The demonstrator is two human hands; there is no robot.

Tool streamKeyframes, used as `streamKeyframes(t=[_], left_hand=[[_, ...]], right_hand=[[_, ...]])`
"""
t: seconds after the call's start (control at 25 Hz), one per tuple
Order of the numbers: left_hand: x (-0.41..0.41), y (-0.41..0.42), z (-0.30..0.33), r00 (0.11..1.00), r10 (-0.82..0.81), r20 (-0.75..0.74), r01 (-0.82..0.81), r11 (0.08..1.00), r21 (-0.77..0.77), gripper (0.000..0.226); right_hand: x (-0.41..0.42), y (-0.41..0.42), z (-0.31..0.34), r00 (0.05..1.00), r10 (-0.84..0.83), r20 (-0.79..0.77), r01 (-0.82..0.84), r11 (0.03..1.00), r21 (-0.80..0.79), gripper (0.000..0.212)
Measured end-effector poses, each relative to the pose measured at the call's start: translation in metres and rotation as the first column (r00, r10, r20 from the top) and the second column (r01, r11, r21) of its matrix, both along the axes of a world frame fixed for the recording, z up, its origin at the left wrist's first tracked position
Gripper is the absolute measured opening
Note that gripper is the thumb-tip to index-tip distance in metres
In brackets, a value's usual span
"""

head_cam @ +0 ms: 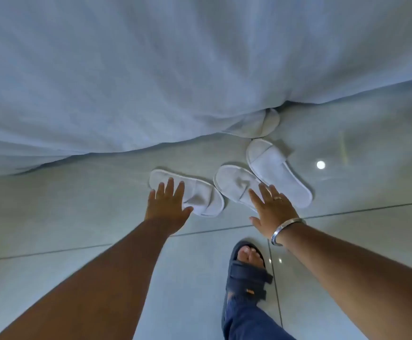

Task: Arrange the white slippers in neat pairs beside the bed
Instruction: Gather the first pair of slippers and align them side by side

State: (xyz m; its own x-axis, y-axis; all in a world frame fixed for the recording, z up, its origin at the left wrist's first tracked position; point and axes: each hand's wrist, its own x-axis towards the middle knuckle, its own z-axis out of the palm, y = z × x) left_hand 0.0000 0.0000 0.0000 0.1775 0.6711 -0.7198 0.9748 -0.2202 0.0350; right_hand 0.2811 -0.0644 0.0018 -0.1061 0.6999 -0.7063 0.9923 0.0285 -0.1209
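Several white slippers lie scattered on the tiled floor next to the bed (151,82). The left slipper (200,195) lies slantwise; my left hand (167,204) hovers over it with fingers spread, holding nothing. The middle slipper (232,182) lies partly under my right hand (271,209), which is also open with fingers apart. A third slipper (278,173) lies to the right, its edge touching the middle one. A fourth slipper (264,126) sticks out halfway from under the hanging white bed cover.
The white bed cover drapes down to the pale glossy floor tiles (77,217) across the top of the view. My foot in a dark blue strapped sandal (246,273) stands on the floor just below my right hand. A ceiling light reflects at the right.
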Motion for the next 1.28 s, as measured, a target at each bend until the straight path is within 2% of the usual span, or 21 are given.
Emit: streamKeyframes(t=[0.08,0.2,0.32,0.4,0.48,0.56,0.68,0.8,0.92,1.04,1.16,1.28], left_hand=[[0.010,0.010,-0.054,0.991,0.119,-0.054,-0.120,0.993,-0.014,0.091],[0.007,0.014,-0.118,0.908,0.405,-0.105,-0.408,0.913,-0.007,0.124],[-0.002,-0.005,-0.147,0.894,0.448,-0.017,-0.442,0.888,0.129,0.141],[-0.006,-0.006,-0.158,0.909,0.418,0.007,-0.412,0.892,0.186,0.143],[-0.012,-0.001,-0.159,0.933,0.359,-0.033,-0.349,0.921,0.174,0.144],[-0.021,0.007,-0.157,0.972,0.224,-0.074,-0.211,0.965,0.155,0.144],[-0.055,0.017,-0.154,0.998,-0.040,-0.044,0.046,0.989,0.140,0.143],[-0.104,0.023,-0.150,0.962,-0.272,0.000,0.269,0.951,0.154,0.139],[-0.133,0.024,-0.147,0.911,-0.412,0.008,0.402,0.894,0.200,0.136],[-0.141,0.021,-0.146,0.888,-0.460,0.005,0.448,0.868,0.216,0.135],[-0.140,0.018,-0.142,0.900,-0.435,0.039,0.419,0.884,0.206,0.132],[-0.143,0.013,-0.138,0.905,-0.406,0.129,0.369,0.899,0.236,0.128]], right_hand=[[0.001,0.013,-0.053,0.996,0.084,-0.007,-0.083,0.993,0.081,0.079],[0.001,0.037,-0.108,0.977,0.213,-0.023,-0.207,0.967,0.146,0.082],[-0.006,0.036,-0.129,0.979,0.203,0.016,-0.203,0.965,0.168,0.084],[-0.014,0.038,-0.136,0.985,0.161,0.068,-0.171,0.969,0.179,0.088],[-0.032,0.039,-0.134,0.983,0.136,0.126,-0.154,0.978,0.140,0.092],[-0.046,0.041,-0.130,0.981,0.081,0.175,-0.099,0.991,0.093,0.089],[-0.064,0.044,-0.124,0.982,-0.055,0.180,0.051,0.998,0.027,0.079],[-0.085,0.041,-0.122,0.974,-0.181,0.136,0.181,0.983,0.008,0.077],[-0.108,0.024,-0.121,0.982,-0.178,0.066,0.177,0.984,0.025,0.080],[-0.119,0.016,-0.123,0.982,-0.185,0.030,0.181,0.978,0.107,0.078],[-0.118,0.023,-0.119,0.981,-0.194,0.021,0.181,0.943,0.278,0.067],[-0.107,0.039,-0.118,0.988,-0.153,0.014,0.136,0.915,0.380,0.076]])
